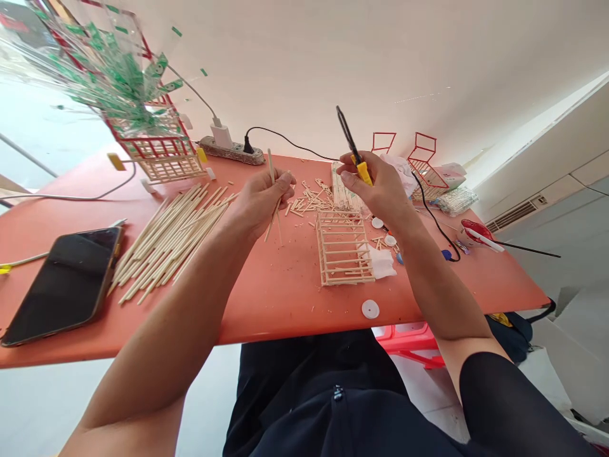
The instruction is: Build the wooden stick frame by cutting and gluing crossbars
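Note:
My left hand point(269, 193) is closed around thin wooden sticks point(270, 164), which point up and down through the fingers above the table. To the right, my right hand point(380, 190) grips a yellow-handled tool point(363, 171) with a long, narrow black end tilted upward; its exact kind is unclear. Below and between the hands stands a small open frame of wooden sticks point(345, 247), with several crossbars. A pile of long wooden sticks point(171, 235) lies left of my left hand. Short cut stick pieces point(309, 200) are scattered behind the frame.
A phone point(64, 279) lies at the left. Behind it, a red-edged stick structure point(164, 155) holds green-marked clear wrappers. A power strip point(231, 150) sits by the wall, its black cord running right. A white disc point(370, 309) lies near the front edge; a red cup point(476, 231) stands right.

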The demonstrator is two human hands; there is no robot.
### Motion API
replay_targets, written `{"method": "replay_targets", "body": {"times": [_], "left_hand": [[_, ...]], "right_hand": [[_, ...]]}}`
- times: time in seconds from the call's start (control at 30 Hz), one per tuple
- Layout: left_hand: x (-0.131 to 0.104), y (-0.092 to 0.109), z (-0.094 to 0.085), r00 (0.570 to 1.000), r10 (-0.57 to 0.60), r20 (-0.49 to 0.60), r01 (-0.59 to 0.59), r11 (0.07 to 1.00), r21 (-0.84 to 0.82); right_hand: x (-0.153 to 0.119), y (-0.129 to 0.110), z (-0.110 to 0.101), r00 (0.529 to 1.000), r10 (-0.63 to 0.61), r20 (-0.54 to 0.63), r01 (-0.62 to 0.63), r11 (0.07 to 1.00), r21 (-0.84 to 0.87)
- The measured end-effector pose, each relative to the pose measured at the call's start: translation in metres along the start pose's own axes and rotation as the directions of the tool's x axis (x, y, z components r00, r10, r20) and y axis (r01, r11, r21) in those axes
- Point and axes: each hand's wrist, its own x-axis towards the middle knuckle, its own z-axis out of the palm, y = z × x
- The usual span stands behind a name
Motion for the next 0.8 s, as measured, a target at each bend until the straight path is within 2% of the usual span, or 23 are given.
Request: {"method": "replay_targets", "body": {"times": [0.23, 0.4, 0.53, 0.67, 0.8], "left_hand": [[0.009, -0.028, -0.004, 1.000, -0.004, 0.023, 0.003, 1.000, 0.021], [0.013, -0.031, -0.010, 0.999, -0.034, 0.001, 0.033, 0.999, 0.036], [0.015, -0.029, -0.016, 0.988, -0.152, 0.019, 0.151, 0.987, 0.056], [0.017, -0.033, -0.024, 0.955, -0.296, 0.009, 0.294, 0.950, 0.105], [0.020, -0.037, -0.034, 0.934, -0.352, 0.059, 0.340, 0.928, 0.154]], "right_hand": [[-0.014, 0.024, -0.013, 0.995, 0.027, -0.091, -0.013, 0.988, 0.157], [-0.026, 0.038, -0.017, 0.986, 0.108, -0.125, -0.074, 0.964, 0.256], [-0.030, 0.049, -0.018, 0.976, 0.147, -0.157, -0.100, 0.957, 0.273], [-0.030, 0.056, -0.019, 0.978, 0.127, -0.163, -0.086, 0.967, 0.240], [-0.031, 0.057, -0.018, 0.977, 0.115, -0.178, -0.072, 0.971, 0.229]]}}
